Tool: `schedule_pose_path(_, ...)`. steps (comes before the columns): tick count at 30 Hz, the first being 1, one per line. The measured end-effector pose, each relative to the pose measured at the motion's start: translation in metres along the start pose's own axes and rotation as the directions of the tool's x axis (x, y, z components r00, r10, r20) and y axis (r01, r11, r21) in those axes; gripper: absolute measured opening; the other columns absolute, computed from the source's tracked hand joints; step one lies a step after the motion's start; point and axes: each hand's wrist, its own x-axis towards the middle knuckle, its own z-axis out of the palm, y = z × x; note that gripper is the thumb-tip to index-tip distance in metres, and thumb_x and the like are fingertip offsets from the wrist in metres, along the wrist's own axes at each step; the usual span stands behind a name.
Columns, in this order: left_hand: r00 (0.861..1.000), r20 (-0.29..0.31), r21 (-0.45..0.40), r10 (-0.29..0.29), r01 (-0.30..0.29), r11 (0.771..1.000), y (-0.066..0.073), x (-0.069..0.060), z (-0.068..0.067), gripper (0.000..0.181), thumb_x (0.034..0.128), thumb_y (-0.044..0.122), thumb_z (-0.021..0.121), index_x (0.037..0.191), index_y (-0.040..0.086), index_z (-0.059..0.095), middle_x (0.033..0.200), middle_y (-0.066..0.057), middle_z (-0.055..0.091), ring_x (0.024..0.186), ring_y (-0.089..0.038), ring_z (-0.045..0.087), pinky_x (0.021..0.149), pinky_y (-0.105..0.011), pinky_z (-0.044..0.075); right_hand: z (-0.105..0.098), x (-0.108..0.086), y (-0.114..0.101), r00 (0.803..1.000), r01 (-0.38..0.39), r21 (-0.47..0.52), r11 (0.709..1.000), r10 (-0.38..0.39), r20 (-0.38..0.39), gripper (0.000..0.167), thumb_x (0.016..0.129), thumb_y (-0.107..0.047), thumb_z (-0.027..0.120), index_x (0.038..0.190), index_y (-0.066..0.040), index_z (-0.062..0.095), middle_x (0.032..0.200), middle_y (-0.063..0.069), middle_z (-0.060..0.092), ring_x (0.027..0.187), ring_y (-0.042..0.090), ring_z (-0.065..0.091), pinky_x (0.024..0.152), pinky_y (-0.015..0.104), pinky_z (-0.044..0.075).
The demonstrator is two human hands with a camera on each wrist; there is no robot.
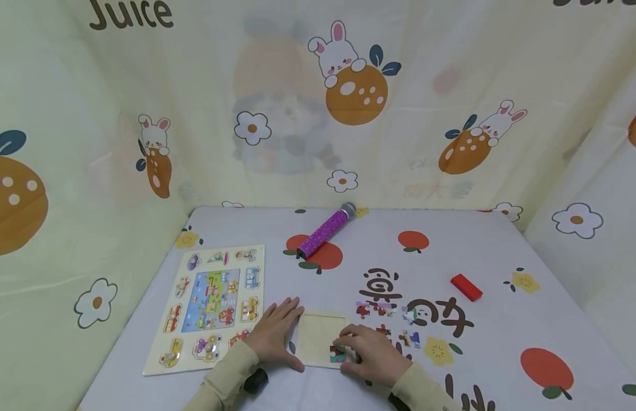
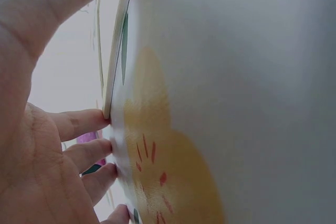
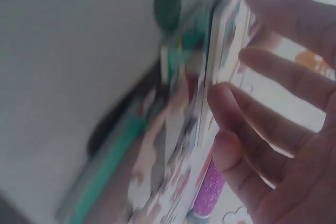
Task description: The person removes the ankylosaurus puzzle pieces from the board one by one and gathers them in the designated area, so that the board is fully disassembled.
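A shallow pale wooden puzzle tray (image 1: pixel 318 331) lies flat between my hands, with colourful jigsaw pieces (image 1: pixel 337 355) in its lower right corner. My left hand (image 1: pixel 277 335) rests against the tray's left side, thumb and fingers spread; a fingertip touches the rim in the left wrist view. Over the lower right corner my right hand (image 1: pixel 377 355) presses with its fingertips on the pieces and the tray edge. In the right wrist view its fingers (image 3: pixel 289 80) are extended and slightly bent. Several loose jigsaw pieces (image 1: pixel 410 339) lie on the cloth beside the right hand, blurred in the right wrist view.
At the left lies a wooden peg puzzle board (image 1: pixel 188 342) with vehicle pieces, close to my left hand. A glittery purple microphone (image 1: pixel 325 233) lies at the back. To the right is a red block (image 1: pixel 467 287). Patterned cloth covers the table, and curtains hang around it.
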Motion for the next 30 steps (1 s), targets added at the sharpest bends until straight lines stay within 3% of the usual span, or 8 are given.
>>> schedule_pose_path(4, 1.000, -0.004, 0.010, -0.001, 0.001, 1.000, -0.0001, 0.0003, 0.0011, 0.120, 0.0525, 0.062, 0.085, 0.148, 0.009, 0.035, 0.159, -0.010, 0.023, 0.147, -0.029, 0.018, 0.121, -0.050, 0.014, 0.0042, 0.0025, -0.0064, 1.000, -0.011, -0.004, 1.000, 0.011, -0.006, 0.038, 0.077, -0.026, 0.079, 0.112, -0.016, 0.071, 0.104, -0.002, 0.061, 0.083, 0.010, 0.057, 0.071, 0.032, 0.053)
schedule_pose_path(9, 1.000, -0.011, 0.011, 0.009, -0.009, 1.000, 0.0002, -0.0002, -0.0004, 0.119, 0.0530, 0.061, 0.085, 0.147, 0.008, 0.036, 0.158, -0.011, 0.023, 0.147, -0.029, 0.019, 0.121, -0.050, 0.015, 0.0073, 0.0045, -0.0085, 1.000, -0.017, 0.034, 0.999, 0.018, -0.020, 0.041, 0.074, -0.019, 0.080, 0.113, -0.014, 0.071, 0.095, -0.003, 0.059, 0.068, 0.003, 0.046, 0.058, 0.020, 0.041)
schedule_pose_path(18, 1.000, -0.009, -0.017, 0.017, -0.017, 1.000, 0.0040, -0.0031, -0.0036, 0.118, 0.0535, 0.058, 0.086, 0.147, 0.006, 0.036, 0.158, -0.013, 0.024, 0.146, -0.032, 0.019, 0.120, -0.052, 0.015, 0.0063, 0.0041, -0.0082, 0.995, -0.098, 0.109, 0.989, 0.096, 0.027, 0.041, 0.075, -0.025, 0.081, 0.113, -0.014, 0.070, 0.096, -0.005, 0.055, 0.073, 0.004, 0.045, 0.061, 0.020, 0.039)
schedule_pose_path(24, 1.000, -0.007, -0.004, 0.010, -0.010, 1.000, 0.0056, -0.0034, -0.0046, 0.118, 0.0532, 0.059, 0.087, 0.146, 0.006, 0.037, 0.157, -0.013, 0.026, 0.146, -0.031, 0.020, 0.120, -0.051, 0.016, 0.0067, 0.0032, -0.0075, 0.995, -0.100, 0.112, 0.989, 0.097, 0.033, 0.040, 0.076, -0.025, 0.081, 0.114, -0.018, 0.071, 0.097, -0.007, 0.058, 0.075, 0.003, 0.046, 0.064, 0.022, 0.040)
schedule_pose_path(30, 1.000, -0.005, 0.000, 0.010, -0.010, 1.000, 0.0041, -0.0024, -0.0038, 0.118, 0.0532, 0.060, 0.086, 0.147, 0.006, 0.037, 0.158, -0.013, 0.025, 0.146, -0.031, 0.020, 0.120, -0.051, 0.016, 0.0032, 0.0100, -0.0044, 0.990, -0.122, 0.177, 0.977, 0.107, 0.094, 0.039, 0.075, -0.025, 0.082, 0.112, -0.017, 0.073, 0.092, -0.010, 0.057, 0.073, 0.003, 0.044, 0.060, 0.019, 0.038)
